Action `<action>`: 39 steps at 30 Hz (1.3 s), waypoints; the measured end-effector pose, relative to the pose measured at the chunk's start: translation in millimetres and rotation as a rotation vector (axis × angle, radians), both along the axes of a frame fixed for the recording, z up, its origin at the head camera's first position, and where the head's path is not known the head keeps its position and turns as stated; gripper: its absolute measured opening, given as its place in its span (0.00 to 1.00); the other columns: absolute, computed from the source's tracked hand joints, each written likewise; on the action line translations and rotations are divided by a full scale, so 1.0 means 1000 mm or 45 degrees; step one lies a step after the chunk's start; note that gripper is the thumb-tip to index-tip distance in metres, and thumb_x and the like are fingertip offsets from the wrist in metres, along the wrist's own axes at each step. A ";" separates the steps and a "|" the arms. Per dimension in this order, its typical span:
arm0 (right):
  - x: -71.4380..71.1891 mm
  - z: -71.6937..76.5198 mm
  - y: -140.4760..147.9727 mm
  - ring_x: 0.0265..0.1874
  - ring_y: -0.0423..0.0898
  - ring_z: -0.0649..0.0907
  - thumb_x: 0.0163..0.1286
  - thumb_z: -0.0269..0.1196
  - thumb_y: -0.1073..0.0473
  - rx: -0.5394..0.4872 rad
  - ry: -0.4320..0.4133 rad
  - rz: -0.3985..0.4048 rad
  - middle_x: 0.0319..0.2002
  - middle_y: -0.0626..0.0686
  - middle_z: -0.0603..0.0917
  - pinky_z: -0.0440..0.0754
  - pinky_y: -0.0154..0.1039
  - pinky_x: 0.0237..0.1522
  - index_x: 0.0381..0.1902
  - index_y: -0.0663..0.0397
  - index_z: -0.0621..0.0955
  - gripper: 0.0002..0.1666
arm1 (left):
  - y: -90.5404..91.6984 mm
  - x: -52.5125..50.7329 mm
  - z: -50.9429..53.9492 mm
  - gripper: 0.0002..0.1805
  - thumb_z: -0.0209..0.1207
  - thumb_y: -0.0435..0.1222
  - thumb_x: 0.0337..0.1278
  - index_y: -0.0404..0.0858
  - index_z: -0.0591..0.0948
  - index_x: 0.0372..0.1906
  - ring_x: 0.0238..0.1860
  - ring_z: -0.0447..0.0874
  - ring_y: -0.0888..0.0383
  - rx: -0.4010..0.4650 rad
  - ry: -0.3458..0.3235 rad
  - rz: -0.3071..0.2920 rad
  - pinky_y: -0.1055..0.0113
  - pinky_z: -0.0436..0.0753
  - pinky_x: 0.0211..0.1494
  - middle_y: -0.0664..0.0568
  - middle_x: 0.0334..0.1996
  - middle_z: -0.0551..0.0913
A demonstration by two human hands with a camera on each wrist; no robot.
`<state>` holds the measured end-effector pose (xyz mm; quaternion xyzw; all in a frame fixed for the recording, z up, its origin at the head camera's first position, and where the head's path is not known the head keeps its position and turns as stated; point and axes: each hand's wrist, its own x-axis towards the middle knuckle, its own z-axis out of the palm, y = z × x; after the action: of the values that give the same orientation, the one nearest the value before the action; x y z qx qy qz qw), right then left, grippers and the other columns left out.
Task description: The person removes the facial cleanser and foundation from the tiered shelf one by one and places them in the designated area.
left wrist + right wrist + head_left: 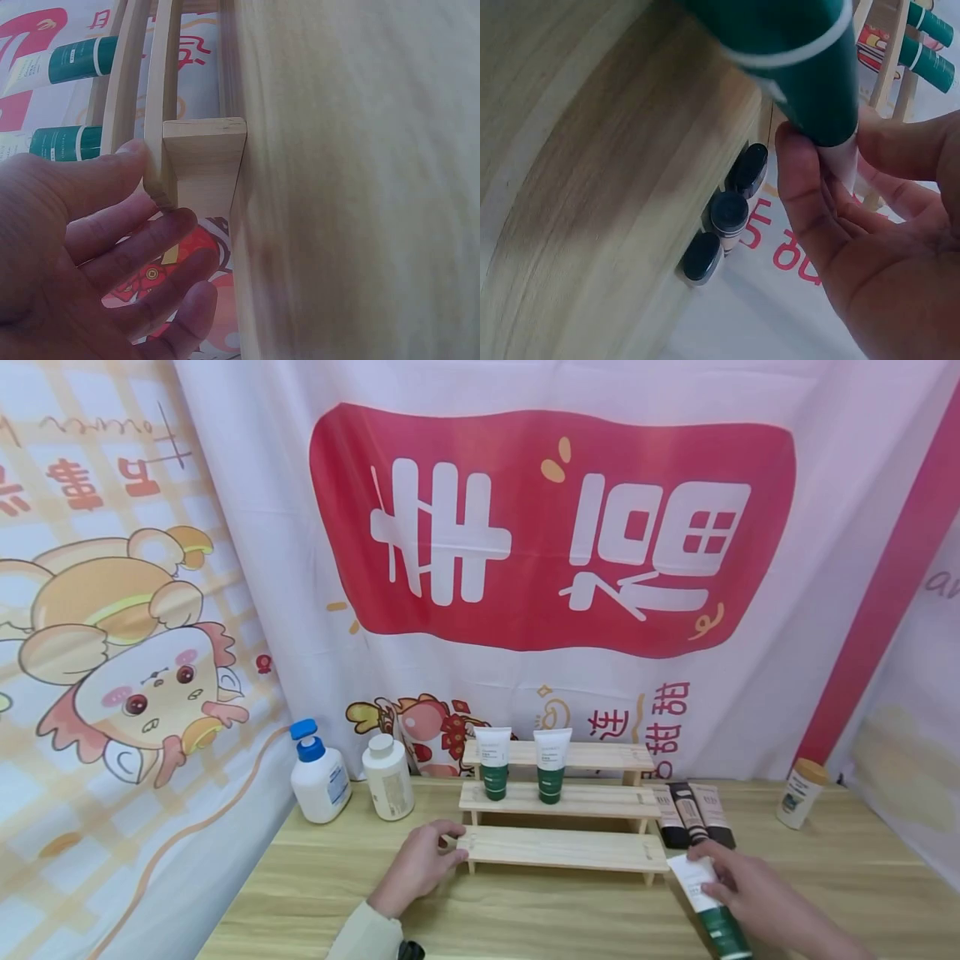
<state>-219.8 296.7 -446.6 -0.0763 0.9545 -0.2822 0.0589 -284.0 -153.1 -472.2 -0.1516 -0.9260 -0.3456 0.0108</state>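
Observation:
A stepped wooden rack (562,847) stands on the table with three tiers. My left hand (423,864) holds the left end of its lowest board, thumb against the wood in the left wrist view. Two white-and-green squeeze tubes (551,768) stand cap down side by side on the middle tier. Off the rack's right front corner, my right hand (750,893) pinches a third white-and-green squeeze tube (705,902) by its white part, green end toward me. In the right wrist view that tube's green cap end (802,75) looms close, partly out of frame.
Three tubes with dark caps (690,814) lie together right of the rack. A small bottle with a tan lid (801,793) stands at the far right. A blue-topped pump bottle (321,777) and a white bottle (388,779) stand at the left. Printed cloth (555,668) hangs behind.

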 end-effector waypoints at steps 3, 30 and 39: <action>-0.004 -0.004 0.000 0.26 0.44 0.75 0.59 0.67 0.60 -0.001 -0.026 -0.045 0.26 0.47 0.77 0.78 0.41 0.30 0.49 0.47 0.76 0.19 | 0.001 0.000 0.001 0.18 0.67 0.38 0.52 0.40 0.81 0.49 0.42 0.80 0.53 0.005 -0.006 0.008 0.56 0.81 0.45 0.49 0.45 0.81; -0.029 -0.031 0.001 0.16 0.45 0.75 0.67 0.60 0.60 0.047 -0.105 -0.197 0.21 0.51 0.75 0.77 0.38 0.18 0.44 0.61 0.76 0.11 | 0.001 0.000 0.001 0.17 0.66 0.38 0.53 0.40 0.81 0.49 0.43 0.79 0.54 0.004 -0.036 0.017 0.55 0.80 0.45 0.49 0.45 0.81; -0.026 -0.017 -0.004 0.20 0.45 0.75 0.65 0.62 0.57 0.112 -0.020 -0.247 0.23 0.51 0.76 0.74 0.40 0.20 0.44 0.63 0.78 0.15 | 0.001 0.001 0.002 0.18 0.66 0.37 0.53 0.40 0.81 0.49 0.43 0.79 0.52 0.011 -0.032 0.012 0.55 0.80 0.46 0.49 0.46 0.81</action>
<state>-246.1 292.9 -463.5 0.0214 0.9684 -0.2451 0.0419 -282.9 -151.8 -470.0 -0.1428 -0.9253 -0.3515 0.0013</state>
